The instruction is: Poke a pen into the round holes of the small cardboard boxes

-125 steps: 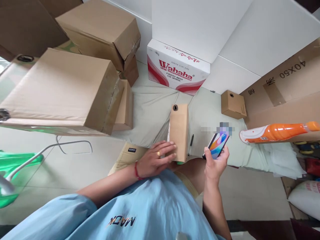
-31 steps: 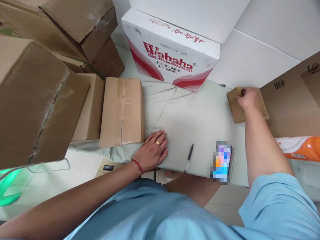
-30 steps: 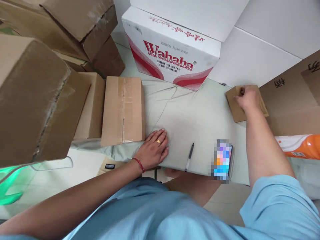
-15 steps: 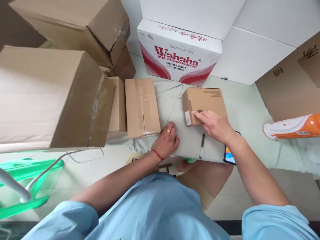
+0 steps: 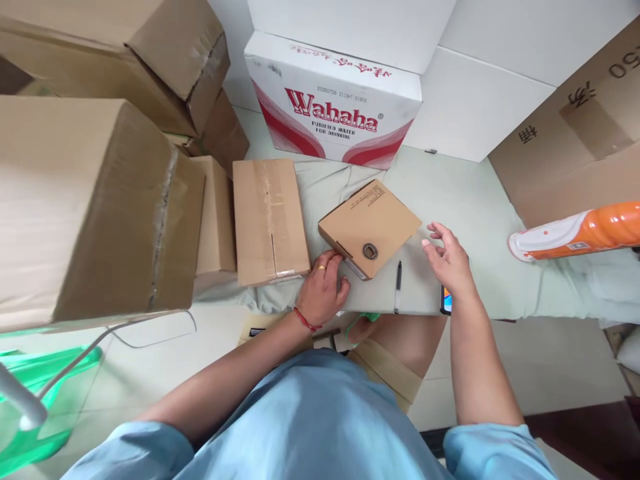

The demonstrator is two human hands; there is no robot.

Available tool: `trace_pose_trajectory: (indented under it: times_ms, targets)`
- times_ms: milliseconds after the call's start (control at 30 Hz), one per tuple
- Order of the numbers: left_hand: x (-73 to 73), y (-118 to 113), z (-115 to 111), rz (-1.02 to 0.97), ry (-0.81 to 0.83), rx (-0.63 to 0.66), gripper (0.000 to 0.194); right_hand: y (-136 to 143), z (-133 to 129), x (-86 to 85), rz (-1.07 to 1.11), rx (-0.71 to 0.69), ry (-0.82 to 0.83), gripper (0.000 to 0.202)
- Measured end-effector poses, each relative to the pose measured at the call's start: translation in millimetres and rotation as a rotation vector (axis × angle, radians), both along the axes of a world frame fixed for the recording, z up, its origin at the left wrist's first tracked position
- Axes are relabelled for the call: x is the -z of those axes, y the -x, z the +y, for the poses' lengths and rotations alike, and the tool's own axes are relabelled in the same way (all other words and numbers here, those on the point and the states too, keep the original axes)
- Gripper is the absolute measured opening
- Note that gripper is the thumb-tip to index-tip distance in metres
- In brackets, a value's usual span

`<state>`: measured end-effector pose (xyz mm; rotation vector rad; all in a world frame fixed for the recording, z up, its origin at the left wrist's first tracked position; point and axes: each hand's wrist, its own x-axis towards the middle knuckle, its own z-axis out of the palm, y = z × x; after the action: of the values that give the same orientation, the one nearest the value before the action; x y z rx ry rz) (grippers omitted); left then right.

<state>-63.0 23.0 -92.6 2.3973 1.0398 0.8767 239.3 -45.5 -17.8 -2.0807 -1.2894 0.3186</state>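
A small brown cardboard box (image 5: 377,223) lies turned at an angle on the cloth-covered table, a dark round mark on its top near the front corner. Beside its left front edge rests my left hand (image 5: 323,287), fingers loosely bent and apart, holding nothing; the fingertips seem to touch the box side. My right hand (image 5: 450,260) hovers right of the box, open, apart from it. A pen (image 5: 398,287) lies on the cloth between my hands. Partly hidden under my right wrist is a phone (image 5: 446,300).
A taped carton (image 5: 270,220) stands left of the small box, with larger cartons (image 5: 135,220) beyond. At the back is a white Wahaha water carton (image 5: 335,113). An orange-and-white bottle (image 5: 575,233) lies at right, before a big brown carton (image 5: 575,133).
The small box has turned and shifted left, towards my left hand. My right hand has let go of its front edge and moved off to the right.
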Motion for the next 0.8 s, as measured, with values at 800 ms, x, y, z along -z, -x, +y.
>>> trace_pose_trajectory:
  times_ms: [800]
  targets:
    - [6.4,-2,6,0.043,0.0,0.003,0.053,16,28,55.6,0.163,0.425,-0.18,0.035]
